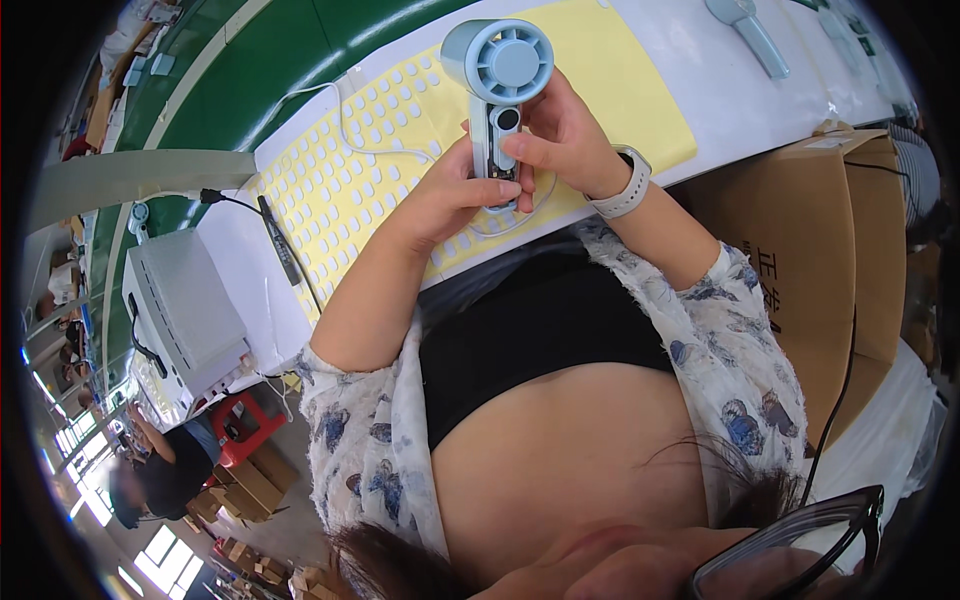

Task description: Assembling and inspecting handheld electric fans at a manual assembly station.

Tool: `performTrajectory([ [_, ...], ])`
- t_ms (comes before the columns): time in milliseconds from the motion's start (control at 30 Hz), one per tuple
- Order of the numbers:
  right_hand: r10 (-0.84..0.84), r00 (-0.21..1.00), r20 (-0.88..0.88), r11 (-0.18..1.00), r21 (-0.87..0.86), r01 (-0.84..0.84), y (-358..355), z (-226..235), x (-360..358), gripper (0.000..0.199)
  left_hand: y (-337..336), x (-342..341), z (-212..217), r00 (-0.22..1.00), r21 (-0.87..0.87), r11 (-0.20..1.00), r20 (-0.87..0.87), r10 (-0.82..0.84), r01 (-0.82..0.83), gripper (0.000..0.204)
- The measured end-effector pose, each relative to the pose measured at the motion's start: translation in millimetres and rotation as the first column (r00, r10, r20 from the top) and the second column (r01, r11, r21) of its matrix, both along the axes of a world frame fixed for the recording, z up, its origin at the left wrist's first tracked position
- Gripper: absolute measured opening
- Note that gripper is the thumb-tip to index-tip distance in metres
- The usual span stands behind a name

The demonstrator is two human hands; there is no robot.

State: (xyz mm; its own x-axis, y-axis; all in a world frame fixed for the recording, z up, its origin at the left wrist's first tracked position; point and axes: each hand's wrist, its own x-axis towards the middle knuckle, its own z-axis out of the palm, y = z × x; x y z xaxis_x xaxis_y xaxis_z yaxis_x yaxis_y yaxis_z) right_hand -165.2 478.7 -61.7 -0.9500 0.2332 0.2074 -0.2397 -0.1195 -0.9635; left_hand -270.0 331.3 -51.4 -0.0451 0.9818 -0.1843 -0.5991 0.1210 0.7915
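Both hands grip a light-blue handheld fan over the table, its round grille facing up and its handle pointing toward me. The handle's front looks uncovered, with a dark strip and a round black part showing. My left hand is closed around the lower handle, its thumb lying across the front. My right hand wraps the upper handle from the right, thumb pressed on the front below the round black part. Its other fingers are partly hidden behind the fan. A pale watch circles my right wrist.
Yellow sheets with rows of white oval pieces cover the table; a white cable crosses them. A black bar-shaped thing and white machine stand left. Another blue fan lies far right, above a cardboard box.
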Motion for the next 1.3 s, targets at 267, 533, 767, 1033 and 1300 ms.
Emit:
performTrajectory([
  [267, -0.047, 0.999, -0.018, 0.998, 0.036, 0.048, -1.4, -6.5, 0.6, 0.080, 0.8, -1.3, -7.4, 0.998, -0.037, 0.999, -0.060, 0.005, -0.007, 0.042],
  [533, -0.112, 0.993, -0.030, 0.985, 0.131, 0.115, -6.1, -3.0, 3.0, 0.093, 4.6, -1.6, 1.1, 0.978, -0.081, 0.993, -0.200, 0.066, -0.084, 0.044],
  [767, -0.109, 0.994, -0.004, 0.985, 0.132, 0.109, -6.7, -3.0, 3.4, 0.093, 2.6, -1.1, -3.4, 0.984, -0.094, 0.993, -0.166, 0.060, -0.077, 0.040],
  [1033, -0.111, 0.994, -0.013, 0.988, 0.111, 0.112, -6.5, -8.4, -0.4, 0.091, 2.1, -3.6, -6.5, 0.986, -0.116, 0.991, -0.161, 0.049, -0.069, 0.039],
  [1300, -0.095, 0.996, -0.004, 0.986, 0.135, 0.094, -5.4, -2.0, 2.2, 0.091, 4.4, -3.5, -3.6, 0.984, -0.091, 0.994, -0.176, 0.040, -0.056, 0.039],
])
